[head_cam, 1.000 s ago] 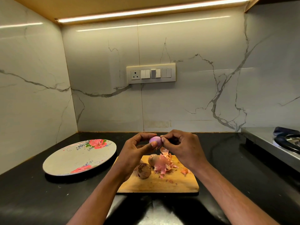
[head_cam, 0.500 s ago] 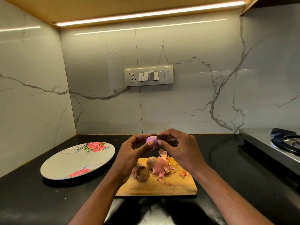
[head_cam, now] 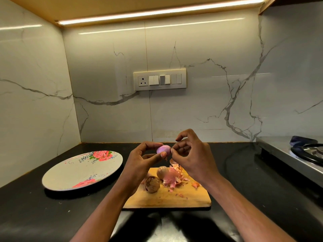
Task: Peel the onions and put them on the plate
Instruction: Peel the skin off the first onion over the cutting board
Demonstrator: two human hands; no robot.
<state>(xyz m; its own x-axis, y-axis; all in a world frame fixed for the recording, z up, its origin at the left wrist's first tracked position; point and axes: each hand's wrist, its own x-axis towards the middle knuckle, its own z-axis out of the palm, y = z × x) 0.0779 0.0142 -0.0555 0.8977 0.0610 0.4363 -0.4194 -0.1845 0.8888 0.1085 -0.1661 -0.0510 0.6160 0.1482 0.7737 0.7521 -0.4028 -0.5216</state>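
Above the board (head_cam: 167, 198), left hand (head_cam: 139, 163) pinches peeled onion (head_cam: 163, 149).

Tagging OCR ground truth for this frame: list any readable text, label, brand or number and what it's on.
None readable.
Switch panel on the wall: a faint mark under the switches, too small to read.
Plate: only painted roses and swirls, no lettering.
Cutting board, onion held in the left hand, stove: no text visible.

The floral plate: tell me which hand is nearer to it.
Left. The left hand, holding the peeled onion above the cutting board, is just right of the floral plate. The right hand is farther right, beyond the onion.
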